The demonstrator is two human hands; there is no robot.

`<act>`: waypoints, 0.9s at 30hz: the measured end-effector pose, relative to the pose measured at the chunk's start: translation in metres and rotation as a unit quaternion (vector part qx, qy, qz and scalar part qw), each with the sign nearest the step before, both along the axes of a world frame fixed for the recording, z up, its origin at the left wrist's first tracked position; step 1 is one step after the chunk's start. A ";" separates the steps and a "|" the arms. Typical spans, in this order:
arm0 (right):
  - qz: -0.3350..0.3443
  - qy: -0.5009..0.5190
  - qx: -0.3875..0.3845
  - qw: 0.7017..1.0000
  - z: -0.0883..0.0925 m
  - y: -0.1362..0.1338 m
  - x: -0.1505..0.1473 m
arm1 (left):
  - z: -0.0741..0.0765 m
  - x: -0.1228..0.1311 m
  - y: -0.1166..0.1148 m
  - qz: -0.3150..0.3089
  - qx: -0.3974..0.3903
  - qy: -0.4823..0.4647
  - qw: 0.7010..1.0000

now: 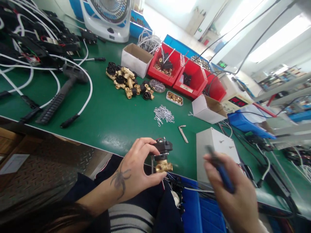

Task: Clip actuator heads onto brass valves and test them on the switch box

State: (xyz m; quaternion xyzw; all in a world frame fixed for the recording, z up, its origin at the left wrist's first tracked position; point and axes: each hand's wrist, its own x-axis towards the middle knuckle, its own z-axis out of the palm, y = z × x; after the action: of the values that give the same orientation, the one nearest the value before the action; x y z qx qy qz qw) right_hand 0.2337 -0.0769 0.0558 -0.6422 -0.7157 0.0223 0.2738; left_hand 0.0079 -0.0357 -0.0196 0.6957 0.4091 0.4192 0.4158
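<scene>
My left hand pinches a small valve with a black top and a brass body, held just above the near edge of the green table. Thin wires hang from the valve. My right hand, blurred by motion, is closed round a blue-handled tool to the right of the valve, in front of a white box. The two hands are apart.
Brass and black fittings lie mid-table beside a pile of wire clips, a tin of brass parts, red bins and cardboard boxes. Cables and a black spray handle lie left. A fan stands behind. A blue crate sits below.
</scene>
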 end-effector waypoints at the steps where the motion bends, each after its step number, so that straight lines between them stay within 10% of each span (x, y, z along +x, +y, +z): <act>1: -0.049 0.026 0.044 0.998 0.000 -0.001 0.002 | -0.001 0.000 0.000 0.004 -0.004 -0.004 1.000; 3: -0.087 0.042 0.093 0.991 -0.002 0.001 0.003 | -0.003 0.001 -0.001 0.016 -0.008 -0.012 1.000; 8: 0.098 -0.077 -0.054 0.991 -0.006 0.009 0.000 | -0.001 0.001 -0.001 0.019 -0.019 -0.012 1.000; 14: -0.049 0.075 0.118 0.989 -0.008 0.005 0.001 | 0.005 -0.001 -0.001 0.008 -0.026 -0.003 1.000; 19: 0.098 -0.056 -0.093 0.989 -0.007 0.008 -0.001 | 0.003 0.000 -0.002 0.016 -0.026 -0.004 1.000; 24: -0.059 0.066 0.098 0.991 -0.007 0.004 -0.002 | 0.003 0.002 -0.002 0.027 -0.013 -0.013 0.999; 27: 0.052 -0.032 -0.055 0.997 -0.010 0.006 -0.004 | 0.003 0.002 -0.002 0.026 -0.021 -0.006 0.999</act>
State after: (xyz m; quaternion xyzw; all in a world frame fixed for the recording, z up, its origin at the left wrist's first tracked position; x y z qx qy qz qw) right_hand 0.2294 -0.0712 0.0462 -0.6187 -0.7540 0.0552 0.2137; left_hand 0.0094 -0.0372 -0.0167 0.6736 0.4332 0.4254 0.4214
